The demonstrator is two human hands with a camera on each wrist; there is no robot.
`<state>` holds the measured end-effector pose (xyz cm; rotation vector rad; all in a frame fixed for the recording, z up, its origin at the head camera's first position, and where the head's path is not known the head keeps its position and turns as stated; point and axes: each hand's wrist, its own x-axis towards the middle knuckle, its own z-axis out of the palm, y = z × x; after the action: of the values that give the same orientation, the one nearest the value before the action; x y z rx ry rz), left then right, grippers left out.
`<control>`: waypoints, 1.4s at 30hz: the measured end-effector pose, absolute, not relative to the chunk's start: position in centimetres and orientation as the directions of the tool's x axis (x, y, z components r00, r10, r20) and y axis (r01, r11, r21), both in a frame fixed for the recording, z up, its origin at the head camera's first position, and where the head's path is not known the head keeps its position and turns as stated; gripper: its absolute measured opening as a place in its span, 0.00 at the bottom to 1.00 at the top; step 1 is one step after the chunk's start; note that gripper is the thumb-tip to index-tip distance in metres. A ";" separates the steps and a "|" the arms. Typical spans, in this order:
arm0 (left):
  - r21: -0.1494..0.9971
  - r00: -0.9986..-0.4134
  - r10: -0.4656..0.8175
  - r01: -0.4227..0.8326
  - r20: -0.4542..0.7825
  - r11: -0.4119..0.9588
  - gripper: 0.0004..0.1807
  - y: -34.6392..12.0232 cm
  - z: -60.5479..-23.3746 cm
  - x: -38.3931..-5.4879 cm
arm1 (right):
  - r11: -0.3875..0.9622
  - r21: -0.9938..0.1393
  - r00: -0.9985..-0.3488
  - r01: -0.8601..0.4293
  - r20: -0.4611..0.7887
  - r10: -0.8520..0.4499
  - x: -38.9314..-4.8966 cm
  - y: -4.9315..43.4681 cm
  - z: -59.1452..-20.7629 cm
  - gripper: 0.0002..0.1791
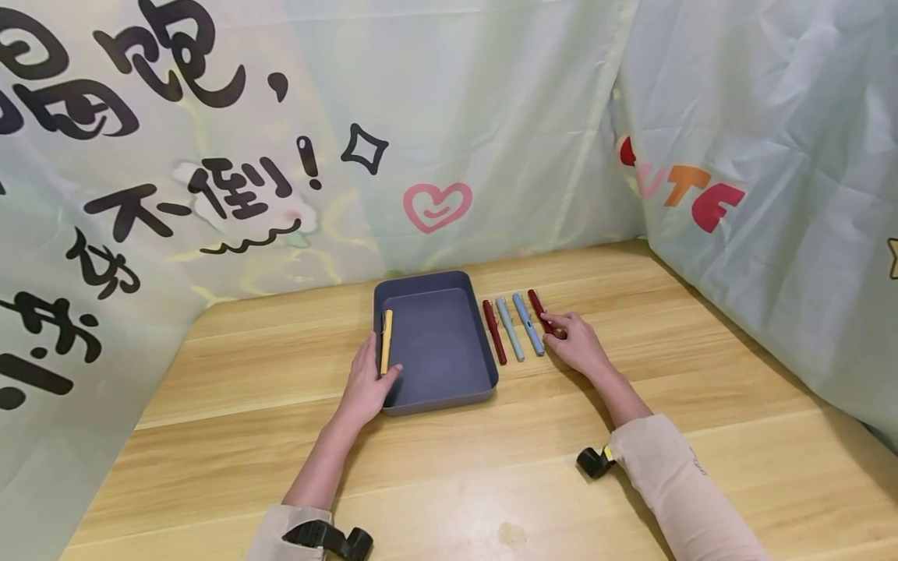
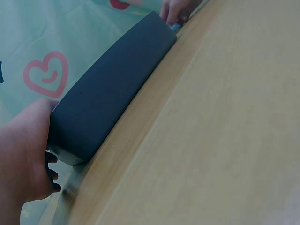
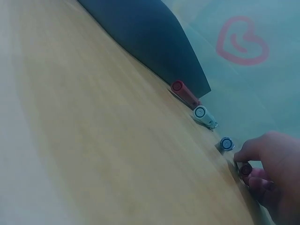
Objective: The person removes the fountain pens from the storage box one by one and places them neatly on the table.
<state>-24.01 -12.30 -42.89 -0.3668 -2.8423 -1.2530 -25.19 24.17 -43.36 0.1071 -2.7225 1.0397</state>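
My left hand [image 1: 362,383] grips the left wall of a dark blue-grey tray [image 1: 442,347], thumb over the rim and fingers along the outside. Inside the tray, a yellow pen [image 1: 387,343] lies along that left wall. To the right of the tray, my right hand [image 1: 578,347] pinches a dark red pen [image 1: 535,301] between thumb and fingers, low at the tabletop. Left of it lie a blue pen [image 1: 528,324], a pale blue-green pen [image 1: 510,329] and another dark red pen [image 1: 494,333], roughly parallel. In the right wrist view their round ends [image 3: 200,111] face the camera.
The wooden table [image 1: 449,483] carries everything. A printed cloth [image 1: 491,117] hangs along its back edge, and a second cloth side [image 1: 786,234] borders it on the right. Each wrist bears a small black camera [image 1: 595,463].
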 end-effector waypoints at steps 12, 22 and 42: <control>0.730 -0.974 0.203 0.213 0.104 0.650 0.42 -12.2 -42.9 -24.0 | 0.703 -0.693 -0.957 -0.159 0.283 0.063 -25.4 24.3 -43.2 0.20; 0.739 -0.978 0.188 0.195 0.095 0.645 0.42 -12.1 -42.8 -24.1 | 0.671 -0.708 -0.919 -0.221 0.381 0.099 -25.2 23.4 -42.1 0.17; 0.747 -0.979 0.187 0.188 0.087 0.638 0.33 -12.2 -42.7 -23.8 | 0.619 -0.687 -0.917 -0.380 0.366 -0.156 -25.0 12.9 -38.1 0.14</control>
<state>-23.83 -12.24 -42.68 -0.3254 -2.8419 -1.2956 -25.03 12.91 -38.05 0.4358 -2.5747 1.1853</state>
